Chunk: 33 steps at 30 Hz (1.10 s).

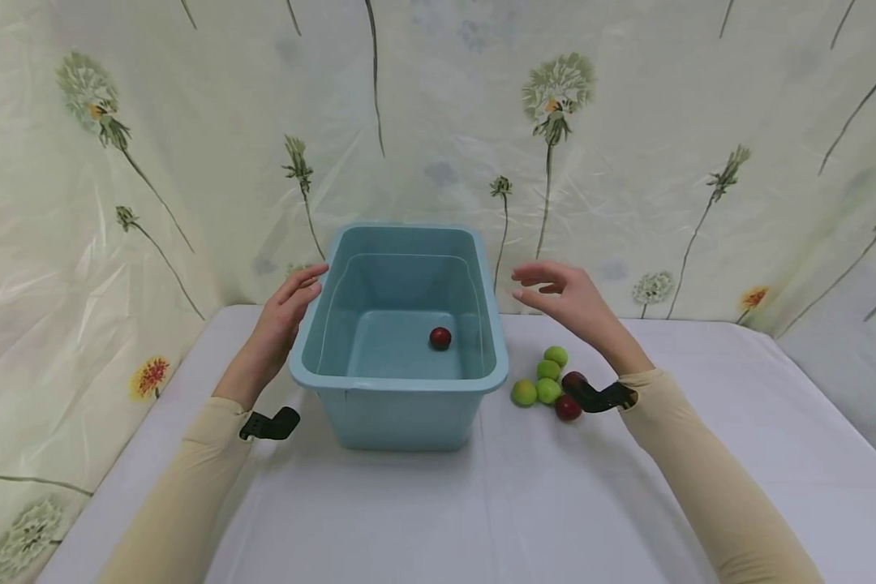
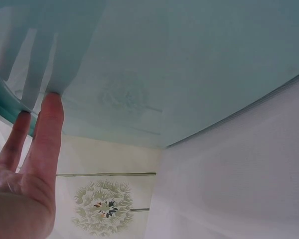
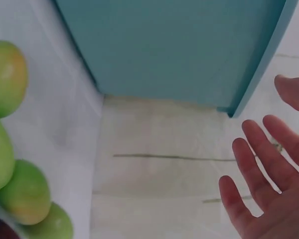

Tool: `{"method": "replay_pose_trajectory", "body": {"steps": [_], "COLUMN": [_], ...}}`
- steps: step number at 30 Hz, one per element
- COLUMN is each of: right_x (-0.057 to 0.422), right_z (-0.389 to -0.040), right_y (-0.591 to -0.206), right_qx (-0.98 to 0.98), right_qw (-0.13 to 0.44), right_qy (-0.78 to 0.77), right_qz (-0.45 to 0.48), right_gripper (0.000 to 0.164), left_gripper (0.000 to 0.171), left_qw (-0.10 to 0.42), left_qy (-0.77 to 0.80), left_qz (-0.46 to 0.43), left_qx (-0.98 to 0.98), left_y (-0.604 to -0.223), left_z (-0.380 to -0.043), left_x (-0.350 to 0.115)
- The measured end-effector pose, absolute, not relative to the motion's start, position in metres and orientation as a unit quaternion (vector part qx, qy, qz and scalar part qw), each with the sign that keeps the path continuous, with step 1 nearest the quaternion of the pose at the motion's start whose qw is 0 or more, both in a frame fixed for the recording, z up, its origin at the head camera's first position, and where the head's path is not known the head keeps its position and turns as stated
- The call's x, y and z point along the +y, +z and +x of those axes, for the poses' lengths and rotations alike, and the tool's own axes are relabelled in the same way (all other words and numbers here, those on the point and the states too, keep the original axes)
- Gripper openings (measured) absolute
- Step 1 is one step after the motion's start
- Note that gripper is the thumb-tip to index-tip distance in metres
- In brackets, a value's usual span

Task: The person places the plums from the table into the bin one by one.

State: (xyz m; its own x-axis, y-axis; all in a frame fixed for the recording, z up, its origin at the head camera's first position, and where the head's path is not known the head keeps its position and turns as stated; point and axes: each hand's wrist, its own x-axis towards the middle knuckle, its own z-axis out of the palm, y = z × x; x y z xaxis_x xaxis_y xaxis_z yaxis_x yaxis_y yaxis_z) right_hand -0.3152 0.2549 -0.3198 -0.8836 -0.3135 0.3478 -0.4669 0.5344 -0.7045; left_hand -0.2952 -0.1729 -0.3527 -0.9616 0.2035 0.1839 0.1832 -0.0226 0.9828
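Note:
A light blue plastic tub (image 1: 401, 384) stands on the table with one dark red round fruit (image 1: 440, 338) on its floor. My left hand (image 1: 283, 324) is at the tub's left side, fingers extended, fingertips right at the rim; in the left wrist view the left fingers (image 2: 46, 144) reach up along the tub's wall. My right hand (image 1: 565, 296) is in the air to the right of the tub, apart from it, holding nothing. The right wrist view shows the right fingers (image 3: 261, 172) spread and relaxed, with the tub's side (image 3: 164, 50) beyond them.
Below my right hand, several green fruits (image 1: 548, 391) lie grouped on the white tablecloth (image 1: 409, 519), with red fruits (image 1: 568, 408) beside them. A flower-printed sheet (image 1: 438, 105) hangs behind the table. Each wrist wears a black strap device (image 1: 270, 424).

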Motion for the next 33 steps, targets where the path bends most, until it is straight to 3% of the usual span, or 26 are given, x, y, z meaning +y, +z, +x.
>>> {"method": "replay_pose_trajectory", "body": {"steps": [14, 33], "right_x": [0.289, 0.33], "right_z": [-0.308, -0.31], "right_y": [-0.356, -0.391], "right_qx": [-0.891, -0.919], "right_qw": [0.055, 0.016], "right_qy": [0.418, 0.358], "right_qz": [0.168, 0.164], "right_gripper": [0.044, 0.045], "left_gripper": [0.051, 0.051], "left_qw": [0.005, 0.005], "left_qy": [0.701, 0.705], "left_qz": [0.136, 0.136], "left_qx": [0.7, 0.696], "left_y": [-0.353, -0.353], "left_z": [-0.295, -0.295], "left_x": [-0.172, -0.173]}}
